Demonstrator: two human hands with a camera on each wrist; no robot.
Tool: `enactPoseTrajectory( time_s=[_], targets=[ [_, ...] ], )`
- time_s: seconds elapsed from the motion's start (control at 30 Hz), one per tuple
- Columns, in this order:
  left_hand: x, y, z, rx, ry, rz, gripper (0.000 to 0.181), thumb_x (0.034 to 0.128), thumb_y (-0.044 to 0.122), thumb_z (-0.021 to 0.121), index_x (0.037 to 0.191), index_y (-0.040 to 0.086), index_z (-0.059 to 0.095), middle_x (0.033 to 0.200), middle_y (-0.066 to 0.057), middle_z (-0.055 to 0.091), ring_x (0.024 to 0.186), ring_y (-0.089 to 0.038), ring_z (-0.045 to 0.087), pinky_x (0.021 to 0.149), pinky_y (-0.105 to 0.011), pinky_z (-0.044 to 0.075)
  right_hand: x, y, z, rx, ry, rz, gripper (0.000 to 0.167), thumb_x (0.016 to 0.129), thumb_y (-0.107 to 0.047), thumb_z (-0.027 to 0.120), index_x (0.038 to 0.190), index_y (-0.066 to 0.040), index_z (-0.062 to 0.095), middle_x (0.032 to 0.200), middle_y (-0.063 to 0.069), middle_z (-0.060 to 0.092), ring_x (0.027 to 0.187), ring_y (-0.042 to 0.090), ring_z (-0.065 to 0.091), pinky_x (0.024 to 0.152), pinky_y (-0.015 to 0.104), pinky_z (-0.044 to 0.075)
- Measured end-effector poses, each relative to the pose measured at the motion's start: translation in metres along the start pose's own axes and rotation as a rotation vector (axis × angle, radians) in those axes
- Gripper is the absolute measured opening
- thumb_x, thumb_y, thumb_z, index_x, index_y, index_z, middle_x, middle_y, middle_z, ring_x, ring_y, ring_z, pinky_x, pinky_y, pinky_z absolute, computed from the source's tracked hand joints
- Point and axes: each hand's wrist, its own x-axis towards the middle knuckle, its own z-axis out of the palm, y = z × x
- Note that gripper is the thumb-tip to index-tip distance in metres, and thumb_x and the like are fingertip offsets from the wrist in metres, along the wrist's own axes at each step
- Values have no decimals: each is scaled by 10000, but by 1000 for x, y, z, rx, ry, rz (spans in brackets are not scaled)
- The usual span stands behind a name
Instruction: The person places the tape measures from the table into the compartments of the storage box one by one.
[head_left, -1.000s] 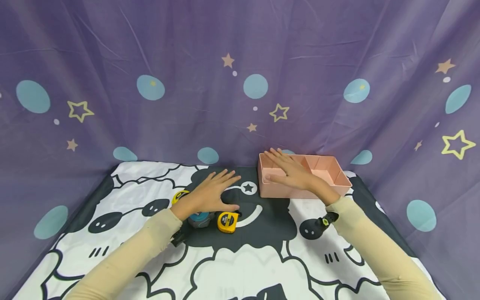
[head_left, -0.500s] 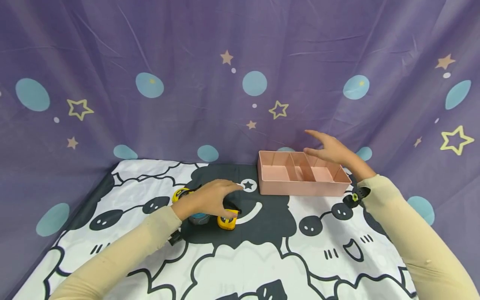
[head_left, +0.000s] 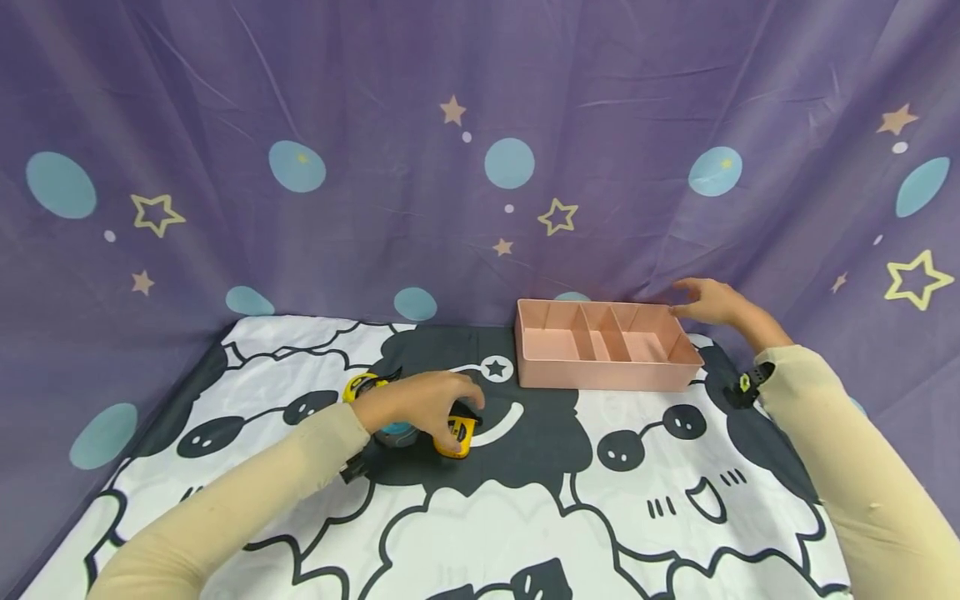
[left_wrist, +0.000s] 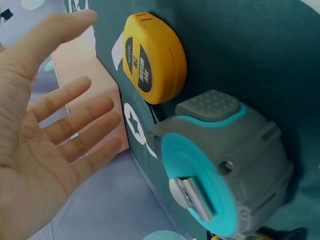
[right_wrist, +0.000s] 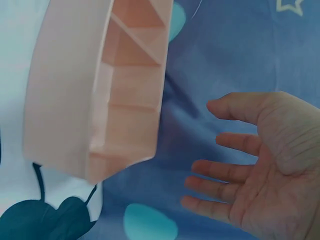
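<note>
My left hand [head_left: 431,404] hovers over a small yellow tape measure [head_left: 462,432] with its thumb and fingers bent to either side. In the left wrist view, the fingers are spread and apart from the yellow tape measure [left_wrist: 157,60]. Just beside it lies a larger grey and teal tape measure [left_wrist: 225,155], partly hidden by the hand in the head view. Another yellow tape measure [head_left: 360,385] lies behind the left wrist. My right hand [head_left: 712,304] is at the right end of a pink divided box [head_left: 600,377], its fingers loose, holding nothing; the right wrist view shows a gap to the box.
A cloth with sheep drawings [head_left: 502,533] covers the table. Behind it hangs a purple curtain [head_left: 375,167] with stars and dots, close to the back of the box. Dividers [head_left: 615,333] split the box into compartments.
My right hand has moved from over the box's left part to its right end. The left hand has come down toward the small yellow tape measure, its fingers bending more.
</note>
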Motion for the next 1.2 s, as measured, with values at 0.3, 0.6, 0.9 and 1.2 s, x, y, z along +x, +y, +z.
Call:
enactPoseTrajectory(
  time_s=[0.3,0.6,0.9,1.2],
  targets=[
    [10,0,0,65,-76,-14,559,695,283,935,1189,143,714,1105,-23,652,968,-132,564,881,-316,523,-2,32,10,131,-140,129,609,983,-231,601,1410,161,414,1354,446,467,1178,562,547,822,536,591],
    [12,-4,6,92,-115,-25,534,646,246,974,1105,160,715,987,-9,650,844,-79,533,779,-252,503,0,51,24,347,-247,236,530,957,-110,598,1319,236,424,1013,251,710,921,352,708,761,443,623],
    [15,-3,10,54,-118,-28,542,651,178,962,1127,134,707,955,-3,644,827,-88,537,760,-243,505,3,57,40,434,-249,258,461,957,-67,603,1282,240,490,861,143,749,788,211,725,726,410,629],
    [17,-1,10,29,-129,-40,548,652,122,955,1137,118,699,962,-2,618,833,-99,537,749,-237,508,5,56,46,503,-202,264,439,893,4,616,1240,248,502,758,70,724,694,151,692,666,369,625]
  ],
)
